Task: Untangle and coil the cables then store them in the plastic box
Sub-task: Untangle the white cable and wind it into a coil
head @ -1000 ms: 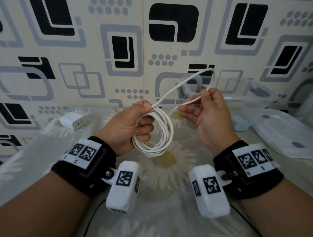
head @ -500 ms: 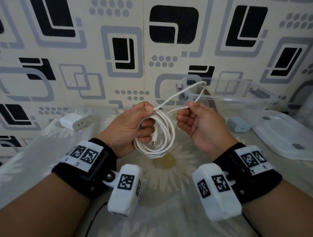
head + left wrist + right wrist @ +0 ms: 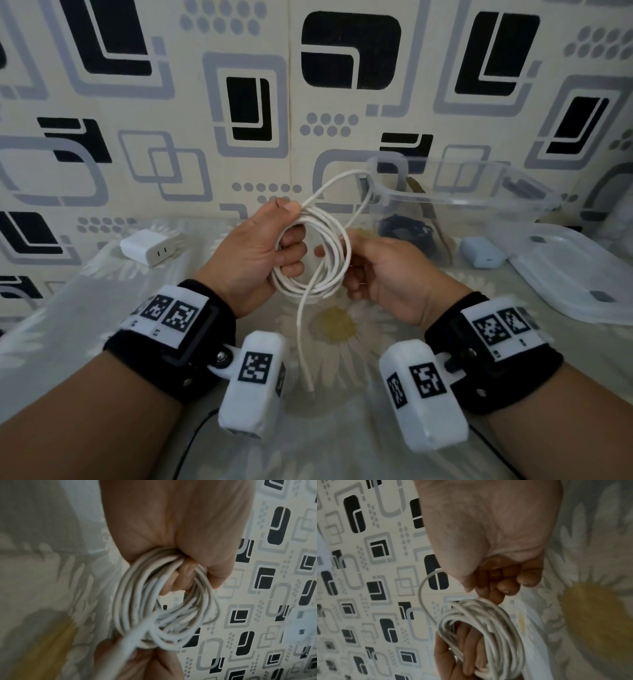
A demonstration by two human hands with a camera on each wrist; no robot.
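At frame centre, above the worktop: white cable, most of it coiled in several loops. Left hand curled round the coil's left side, fingers through the loops. Right hand at the coil's right edge, fingers bent; whether it pinches a strand, cannot tell. One loose loop rises toward the clear box, centre right; free end hangs low, plug down. Likely light, limp, slightly springy and smooth; loops will spread if released. Best held across all strands at one point.
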